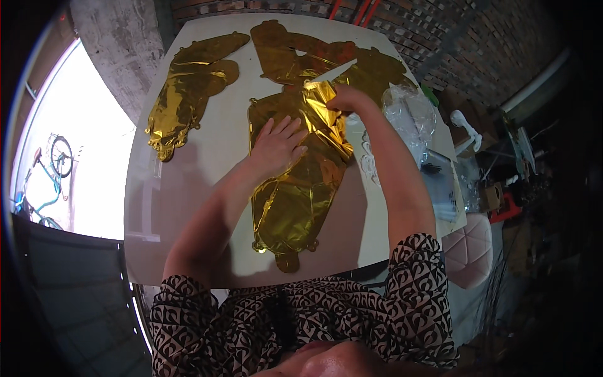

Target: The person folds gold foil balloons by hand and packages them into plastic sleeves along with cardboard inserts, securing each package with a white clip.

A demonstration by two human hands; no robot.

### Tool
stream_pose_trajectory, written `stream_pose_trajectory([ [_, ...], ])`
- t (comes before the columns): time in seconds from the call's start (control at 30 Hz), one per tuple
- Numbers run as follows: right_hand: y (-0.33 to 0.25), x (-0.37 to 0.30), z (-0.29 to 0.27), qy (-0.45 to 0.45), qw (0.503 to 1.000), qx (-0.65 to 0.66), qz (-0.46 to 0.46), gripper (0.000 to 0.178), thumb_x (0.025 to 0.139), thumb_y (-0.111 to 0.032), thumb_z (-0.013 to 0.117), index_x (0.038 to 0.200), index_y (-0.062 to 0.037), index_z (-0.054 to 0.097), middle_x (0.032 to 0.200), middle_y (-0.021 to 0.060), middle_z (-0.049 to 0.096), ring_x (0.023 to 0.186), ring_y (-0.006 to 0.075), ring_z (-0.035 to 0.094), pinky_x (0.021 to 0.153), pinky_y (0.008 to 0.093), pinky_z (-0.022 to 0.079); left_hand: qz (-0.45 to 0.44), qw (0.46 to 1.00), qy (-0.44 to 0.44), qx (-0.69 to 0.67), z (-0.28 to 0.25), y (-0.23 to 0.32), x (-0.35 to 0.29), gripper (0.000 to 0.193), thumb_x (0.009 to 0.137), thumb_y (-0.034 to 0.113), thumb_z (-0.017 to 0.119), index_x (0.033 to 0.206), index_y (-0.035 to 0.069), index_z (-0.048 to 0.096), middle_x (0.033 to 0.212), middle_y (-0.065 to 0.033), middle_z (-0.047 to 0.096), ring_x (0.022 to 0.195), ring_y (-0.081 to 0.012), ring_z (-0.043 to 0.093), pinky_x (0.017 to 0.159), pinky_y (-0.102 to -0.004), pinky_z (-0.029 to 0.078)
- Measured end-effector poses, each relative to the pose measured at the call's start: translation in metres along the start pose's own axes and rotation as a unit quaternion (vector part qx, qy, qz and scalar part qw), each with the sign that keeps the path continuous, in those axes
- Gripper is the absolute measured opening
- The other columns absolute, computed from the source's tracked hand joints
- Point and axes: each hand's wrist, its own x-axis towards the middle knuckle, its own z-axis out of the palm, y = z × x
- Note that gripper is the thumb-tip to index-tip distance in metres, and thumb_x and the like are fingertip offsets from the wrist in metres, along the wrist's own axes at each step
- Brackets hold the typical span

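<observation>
Head view, balloon: a flat gold foil balloon (pixel 295 201) lies in the middle of the surface (pixel 188 207), its upper part folded over.
Left hand (pixel 276 146): fingers spread open, pressed flat on the foil's upper left.
Right hand (pixel 344 98): fingers closed, pinching the folded foil edge at the top.
Surface and room: pale tabletop; a second gold balloon (pixel 188 94) lies at far left, a third (pixel 314 56) at the far edge; clear plastic bags (pixel 411 113) at right. Brick wall (pixel 440 31) behind, pink chair (pixel 468 248) beside.
Edges: the balloon's tail nearly reaches the near edge; bare tabletop shows left of the left forearm.
</observation>
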Motion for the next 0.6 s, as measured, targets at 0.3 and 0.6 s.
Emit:
stream_pose_trajectory([
  [0.3,-0.090,-0.003,0.007,0.081,0.987,-0.031,-0.138,0.056,0.076,-0.035,0.081,0.113,0.0057,0.067,0.106,0.0182,0.072,0.087,0.0259,0.072,0.071,0.0364,0.058,-0.009,0.972,-0.218,0.082,-0.027,0.013,0.018,0.048,0.097,0.034,0.052,0.138,0.008,0.054,0.143,-0.0126,0.052,0.140,-0.0320,0.040,0.120,-0.0565,0.020],
  [0.6,-0.001,-0.042,0.052,0.162,0.962,0.039,-0.218,0.040,0.086,-0.035,0.070,0.116,-0.0095,0.071,0.112,0.0150,0.070,0.105,0.0339,0.067,0.091,0.0416,0.053,0.037,0.997,0.064,-0.027,-0.001,-0.002,-0.002,0.040,0.093,0.026,0.060,0.130,0.012,0.059,0.135,-0.0120,0.057,0.135,-0.0335,0.045,0.117,-0.0567,0.027],
])
